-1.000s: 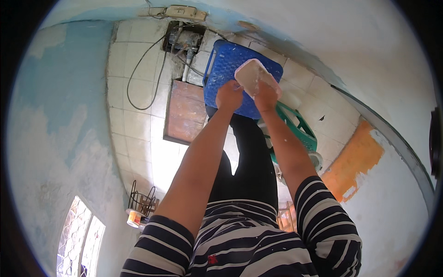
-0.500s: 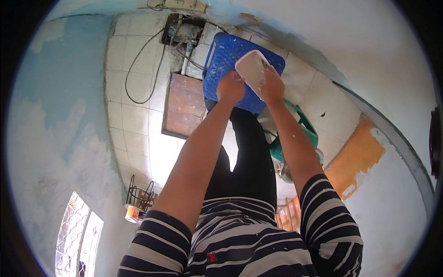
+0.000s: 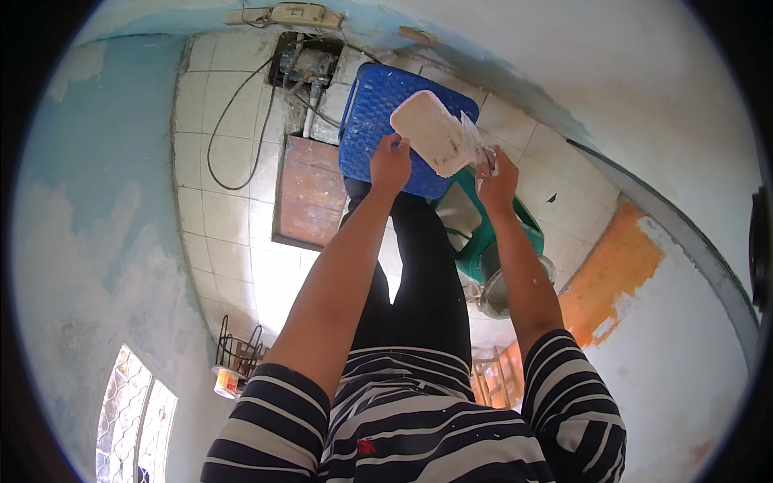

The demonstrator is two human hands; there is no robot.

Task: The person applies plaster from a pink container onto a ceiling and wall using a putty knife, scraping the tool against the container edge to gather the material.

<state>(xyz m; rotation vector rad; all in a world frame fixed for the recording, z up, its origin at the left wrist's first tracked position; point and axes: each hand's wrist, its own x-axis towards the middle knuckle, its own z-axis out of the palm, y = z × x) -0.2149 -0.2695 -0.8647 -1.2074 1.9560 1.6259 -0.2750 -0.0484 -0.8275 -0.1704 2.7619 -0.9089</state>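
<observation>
My left hand [image 3: 390, 164] is closed on the near-left edge of a shallow tray [image 3: 427, 133] with a pinkish rim and rounded corners, its beige inside turned up to me. My right hand [image 3: 498, 181] grips a flat scraper [image 3: 475, 143] smeared with white paste, its blade beside the tray's right edge. How the scraper's handle looks is hidden by my fingers. Both hands and the tray are above a blue plastic stool [image 3: 372, 97] spotted with white.
A green plastic stool [image 3: 527, 232] stands right of my legs, with a bucket [image 3: 493, 294] beside it. Left of the blue stool lie a brown panel [image 3: 310, 189], a looped black cable [image 3: 211, 153] and a recess with pipes [image 3: 310, 64]. Patchy walls surround the tiled floor.
My right hand has moved right and nearer me, drawing the scraper to the tray's right edge. The tray has shifted slightly left, and more of its inside shows.
</observation>
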